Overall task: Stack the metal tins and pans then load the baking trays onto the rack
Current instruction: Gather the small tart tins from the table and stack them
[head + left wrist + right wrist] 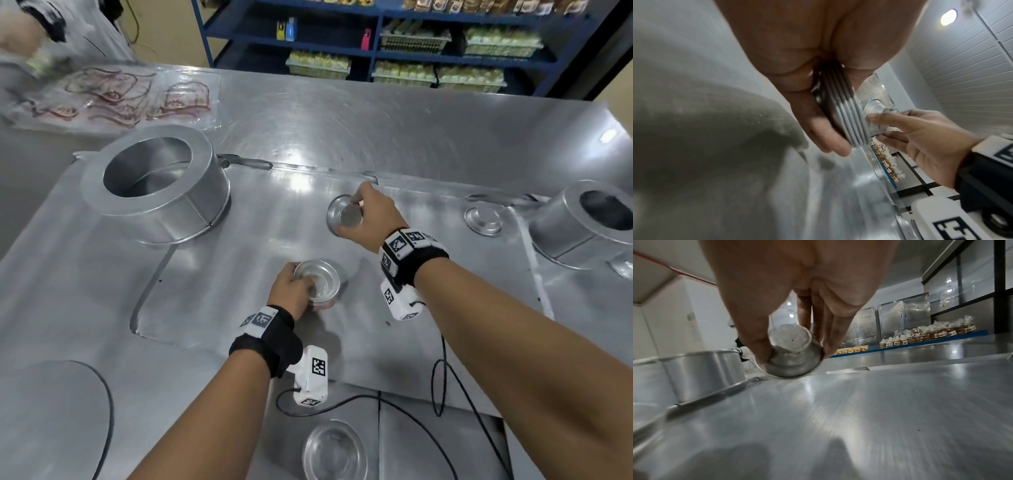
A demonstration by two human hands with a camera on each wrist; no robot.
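My left hand [297, 287] grips a nested stack of small round metal tins [318, 280] just above the baking tray [102, 274]; the left wrist view shows several stacked rims [846, 120] between thumb and fingers. My right hand [368, 214] pinches one small tin [346, 215], tilted with its base [791, 339] facing the right wrist camera, lifted off the tray beyond the stack. Another small tin [483, 221] lies upside down on the tray at the right. One more small tin [334, 450] sits on the table near me.
A large round cake pan [161, 185] stands inverted on the tray at the left, a smaller one [582, 222] at the far right. Printed plastic bags [120, 99] lie at the table's far left. Blue shelves [376, 51] with packed goods stand behind. Black cables [442, 387] trail near me.
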